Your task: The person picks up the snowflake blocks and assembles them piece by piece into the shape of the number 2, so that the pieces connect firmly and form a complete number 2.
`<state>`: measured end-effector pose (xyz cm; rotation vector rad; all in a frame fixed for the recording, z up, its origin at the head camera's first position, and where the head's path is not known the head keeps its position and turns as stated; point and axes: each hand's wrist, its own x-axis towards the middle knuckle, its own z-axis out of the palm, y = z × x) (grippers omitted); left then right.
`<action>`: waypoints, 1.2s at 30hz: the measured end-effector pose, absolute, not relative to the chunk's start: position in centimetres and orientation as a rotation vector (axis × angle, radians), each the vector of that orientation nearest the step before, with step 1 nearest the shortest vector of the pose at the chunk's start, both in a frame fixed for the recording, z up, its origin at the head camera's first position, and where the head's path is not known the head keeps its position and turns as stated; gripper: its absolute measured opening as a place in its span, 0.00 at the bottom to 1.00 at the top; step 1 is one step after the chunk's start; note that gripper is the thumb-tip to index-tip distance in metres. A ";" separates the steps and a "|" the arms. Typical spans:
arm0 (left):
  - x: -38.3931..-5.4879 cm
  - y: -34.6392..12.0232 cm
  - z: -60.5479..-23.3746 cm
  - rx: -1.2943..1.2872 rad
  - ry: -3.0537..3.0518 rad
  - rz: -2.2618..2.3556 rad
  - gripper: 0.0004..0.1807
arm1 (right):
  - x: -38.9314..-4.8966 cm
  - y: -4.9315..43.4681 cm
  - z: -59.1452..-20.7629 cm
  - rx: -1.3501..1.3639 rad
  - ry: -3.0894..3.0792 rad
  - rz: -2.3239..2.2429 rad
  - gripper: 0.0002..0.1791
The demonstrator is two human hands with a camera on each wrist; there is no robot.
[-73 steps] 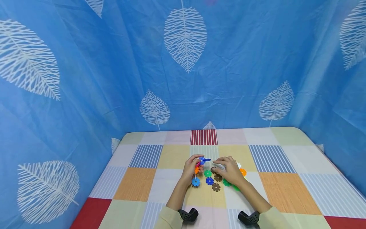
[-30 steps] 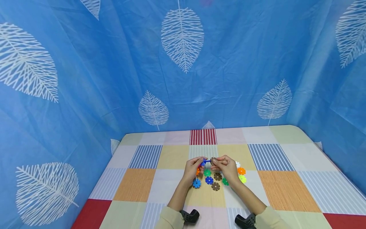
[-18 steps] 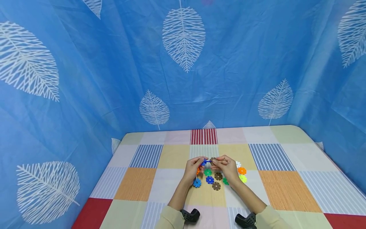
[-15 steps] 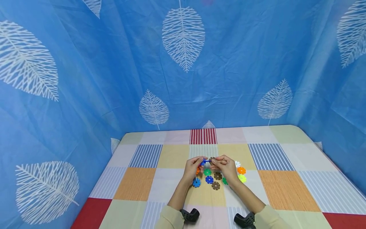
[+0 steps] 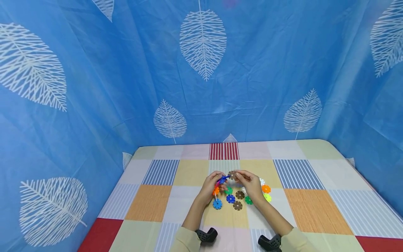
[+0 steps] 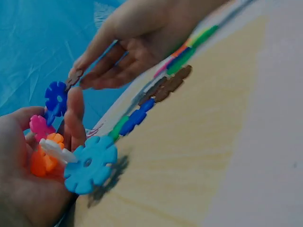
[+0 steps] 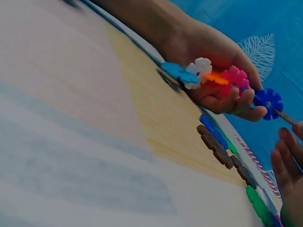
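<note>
My left hand point(image 5: 207, 187) grips a chain of slotted, flower-shaped plastic discs, fingers curled round its middle. From the low end it runs light blue disc point(image 6: 91, 164), white disc point(image 6: 56, 150), orange disc point(image 6: 46, 161), pink disc point(image 6: 40, 126) and dark blue disc point(image 7: 269, 104). Thumb and fingers of my right hand point(image 5: 252, 184) pinch a brown disc point(image 5: 232, 175) at the chain's dark blue end. In the right wrist view the brown disc's edge meets the dark blue one. The light blue disc hangs below the left palm, and the left fingers partly hide the chain's middle.
Loose discs lie on the checked tablecloth below my hands: a green disc point(image 5: 228, 190), a blue disc point(image 5: 231, 198), brown discs point(image 5: 237, 205) and another green disc point(image 5: 248, 200). Orange point(image 5: 266, 189), yellow and white discs lie by the right wrist. A blue curtain point(image 5: 245, 87) surrounds the table.
My right hand has risen from the loose discs with a brown disc and brought it to the chain's blue end. Most recently the brown disc has lifted slightly and shows more of its face.
</note>
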<state>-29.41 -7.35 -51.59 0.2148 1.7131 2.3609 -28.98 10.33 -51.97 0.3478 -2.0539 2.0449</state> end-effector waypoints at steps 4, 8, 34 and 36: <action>-29.5 -7.6 -51.8 0.177 1.597 2.431 0.04 | -29.0 10.6 -52.2 0.405 -2.291 1.628 0.15; -29.7 -7.6 -51.9 0.120 1.531 2.502 0.07 | -29.0 10.8 -52.5 0.522 -2.492 1.253 0.16; -29.3 -7.2 -51.3 0.079 1.725 2.385 0.10 | -29.0 10.4 -52.0 0.550 -2.109 1.477 0.06; -29.3 -7.2 -51.3 0.085 1.724 2.375 0.09 | -28.9 10.3 -51.9 0.554 -2.103 1.490 0.06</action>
